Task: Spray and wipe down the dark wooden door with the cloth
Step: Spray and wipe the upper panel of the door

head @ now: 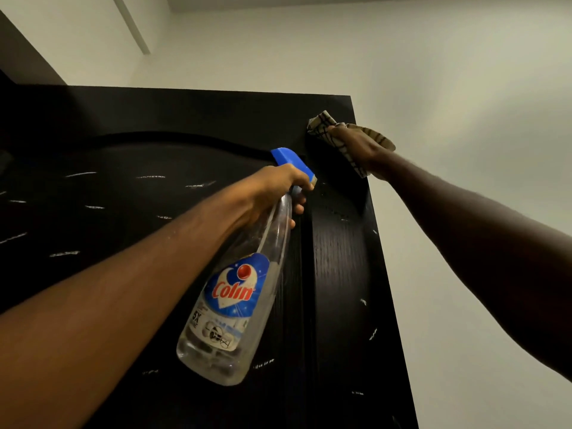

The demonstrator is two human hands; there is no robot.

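The dark wooden door [154, 196] fills the lower left and centre, seen from below, with an arched groove near its top and wet spray streaks across it. My left hand [275, 193] grips the neck of a clear spray bottle [235, 308] with a blue trigger head and a blue "Colin" label, its nozzle turned toward the door. Up at the door's top right corner, my right hand [356, 147] presses a beige cloth with dark lines [322, 125] against the wood, fingers spread over it.
A pale wall [464, 119] runs along the door's right edge and above it. The ceiling [93, 32] with a white strip shows at upper left. A dark frame piece [21, 57] stands at far left.
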